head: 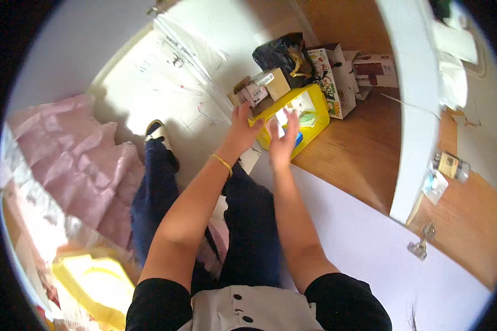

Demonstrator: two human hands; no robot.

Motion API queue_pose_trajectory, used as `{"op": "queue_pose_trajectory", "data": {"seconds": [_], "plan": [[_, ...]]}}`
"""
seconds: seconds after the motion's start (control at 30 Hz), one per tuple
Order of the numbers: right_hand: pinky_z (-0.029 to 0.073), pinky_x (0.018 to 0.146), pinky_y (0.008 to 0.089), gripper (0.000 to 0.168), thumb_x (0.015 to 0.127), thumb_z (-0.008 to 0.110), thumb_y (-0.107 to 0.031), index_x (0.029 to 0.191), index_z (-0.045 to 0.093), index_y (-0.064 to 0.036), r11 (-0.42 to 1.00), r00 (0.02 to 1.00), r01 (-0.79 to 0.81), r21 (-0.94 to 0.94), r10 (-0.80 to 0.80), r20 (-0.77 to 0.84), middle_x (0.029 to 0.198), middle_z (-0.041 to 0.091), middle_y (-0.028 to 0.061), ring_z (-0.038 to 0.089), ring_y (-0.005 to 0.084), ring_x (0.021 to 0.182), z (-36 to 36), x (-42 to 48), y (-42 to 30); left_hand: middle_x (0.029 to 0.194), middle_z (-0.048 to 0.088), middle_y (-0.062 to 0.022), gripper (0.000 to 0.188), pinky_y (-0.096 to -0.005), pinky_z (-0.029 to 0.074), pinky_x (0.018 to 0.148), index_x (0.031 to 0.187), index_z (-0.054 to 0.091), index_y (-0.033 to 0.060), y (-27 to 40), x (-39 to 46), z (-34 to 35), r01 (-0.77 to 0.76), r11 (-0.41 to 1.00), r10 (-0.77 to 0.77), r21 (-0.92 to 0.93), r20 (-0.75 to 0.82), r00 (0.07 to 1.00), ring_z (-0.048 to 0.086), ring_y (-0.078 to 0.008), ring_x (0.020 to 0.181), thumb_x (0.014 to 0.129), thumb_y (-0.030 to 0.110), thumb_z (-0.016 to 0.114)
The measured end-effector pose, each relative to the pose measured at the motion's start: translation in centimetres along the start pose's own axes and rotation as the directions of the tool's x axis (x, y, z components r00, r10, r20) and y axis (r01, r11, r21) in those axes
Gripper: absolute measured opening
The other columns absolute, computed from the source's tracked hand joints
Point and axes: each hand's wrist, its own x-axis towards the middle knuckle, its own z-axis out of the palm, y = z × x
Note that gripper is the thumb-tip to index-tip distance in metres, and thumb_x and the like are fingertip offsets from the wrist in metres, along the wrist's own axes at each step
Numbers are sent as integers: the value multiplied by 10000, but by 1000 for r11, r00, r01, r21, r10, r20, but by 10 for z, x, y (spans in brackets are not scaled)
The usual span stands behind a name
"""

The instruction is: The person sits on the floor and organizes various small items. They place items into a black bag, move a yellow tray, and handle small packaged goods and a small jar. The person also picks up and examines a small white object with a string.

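Observation:
A yellow plastic bin (314, 129) stands on the wooden shelf board before me. Inside it are a white packet with a green part (308, 119), white pieces and a blue item (299, 140). My left hand (244, 130) is at the bin's left end, its fingers apart and close to small cartons (253, 94); whether it touches the rim I cannot tell. Over the bin's near side is my right hand (284, 138), slightly blurred, with thumb and fingers spread. I see nothing held in it. The hands partly hide the bin's near rim and contents.
Behind the bin lie a tan cardboard box (278, 85), a black plastic bag (279, 53) and a printed paper bag (327, 82). A white cabinet door (343, 231) with a metal hinge (420, 244) swings out at right. Pink cloth (83, 157) covers the left side.

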Motion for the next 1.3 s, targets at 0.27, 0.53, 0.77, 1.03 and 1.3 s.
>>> {"op": "queue_pose_trajectory", "data": {"seconds": [0.27, 0.53, 0.77, 1.03, 1.3], "plan": [[83, 1140, 344, 600, 989, 279, -416, 1444, 231, -29, 730, 935, -156, 666, -109, 338, 1518, 180, 131, 133, 243, 1410, -23, -119, -182, 1510, 213, -116, 669, -309, 141, 1128, 1461, 219, 59, 90, -169, -78, 41, 764, -34, -644, 23, 999, 181, -233, 1394, 977, 516, 286], [121, 1137, 365, 485, 1003, 322, -253, 1454, 248, -89, 682, 873, -12, 731, -350, 340, 1527, 167, 139, 138, 282, 1413, -60, -200, -269, 1530, 178, -88, 617, -315, 119, 1134, 1471, 192, 66, 137, -306, -138, -170, 720, 116, -673, -125, 985, 154, -227, 1409, 999, 454, 278], [181, 1125, 366, 546, 964, 446, -220, 1450, 237, -87, 760, 699, 31, 649, -481, 529, 1511, 172, 185, 185, 309, 1399, -59, -300, -296, 1420, 341, -156, 546, -347, 232, 1096, 1398, 313, 6, 103, -436, -202, -341, 926, 277, -163, -321, 906, 313, -253, 1327, 944, 230, 519], [271, 1092, 410, 663, 856, 626, -231, 1413, 294, -88, 847, 421, 156, 508, -522, 741, 1495, 66, 266, 198, 419, 1369, -63, -372, -286, 1399, 339, -212, 561, -472, 219, 1093, 1346, 382, 35, 56, -538, -242, 25, 659, 441, 751, -413, 797, 253, -404, 1339, 850, 163, 610], [317, 1068, 416, 611, 787, 559, -34, 1363, 353, -48, 785, 432, 294, 545, -618, 657, 1475, 149, 282, 323, 437, 1301, -53, -376, -264, 1392, 348, -214, 584, -477, 195, 1098, 1361, 369, 35, 26, -518, -215, -80, 678, 407, 731, -282, 868, 288, -398, 1319, 818, 83, 581]]}}
